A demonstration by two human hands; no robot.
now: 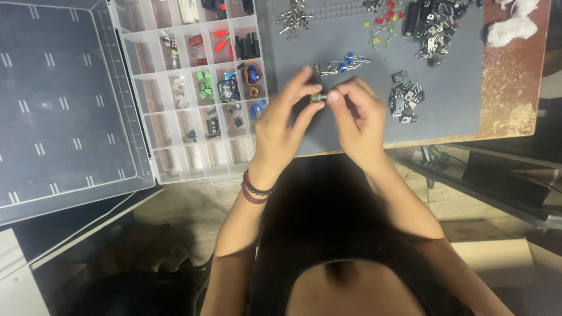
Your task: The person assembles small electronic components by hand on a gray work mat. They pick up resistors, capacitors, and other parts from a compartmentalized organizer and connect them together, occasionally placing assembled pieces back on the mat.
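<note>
Hands together over the grey mat, one small metal part pinched between them.

Left hand [281, 126] and right hand [357, 117] both close their fingertips narrowly on the small part [318, 98], holding it in the air just above the near edge of the grey mat [345, 131]. I think the part could slip, because the grip is only with fingertips, and then fall past the table edge to the floor. Left of the hands stands the open clear box [193, 88] with many compartments. Farther on the mat lie blue pieces [350, 60], black parts [405, 96], and red and green lights [383, 26].
</note>
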